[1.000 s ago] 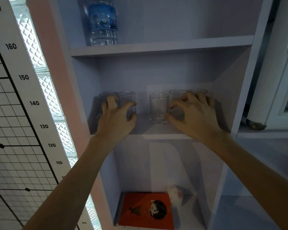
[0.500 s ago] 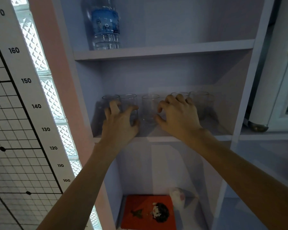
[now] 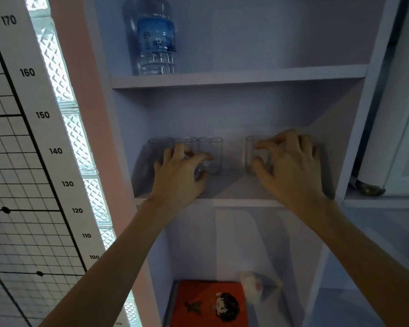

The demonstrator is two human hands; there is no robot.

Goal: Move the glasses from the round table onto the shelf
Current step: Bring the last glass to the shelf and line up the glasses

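Several clear glasses stand in a row on the middle board of the pale purple shelf (image 3: 232, 187). Three of them are packed together at the left: a far-left glass (image 3: 159, 147), a middle glass (image 3: 186, 143) and a third glass (image 3: 211, 152). My left hand (image 3: 177, 178) is curled around the lower part of the middle glass, with its thumb against the third one. A gap lies to the right of these. My right hand (image 3: 291, 171) pinches a fourth glass (image 3: 250, 154) between thumb and forefinger. It hides whatever stands further right.
A water bottle (image 3: 156, 43) stands on the upper board. On the bottom board lie an orange book (image 3: 210, 303) and a small white object (image 3: 253, 285). A height chart (image 3: 28, 138) and glass blocks (image 3: 69, 119) are at the left. A white door frame (image 3: 392, 138) is at the right.
The lone middle glass was pushed left by my right hand and now stands against the left pair. My right hand has since gone back right onto another glass. My left hand has stayed.
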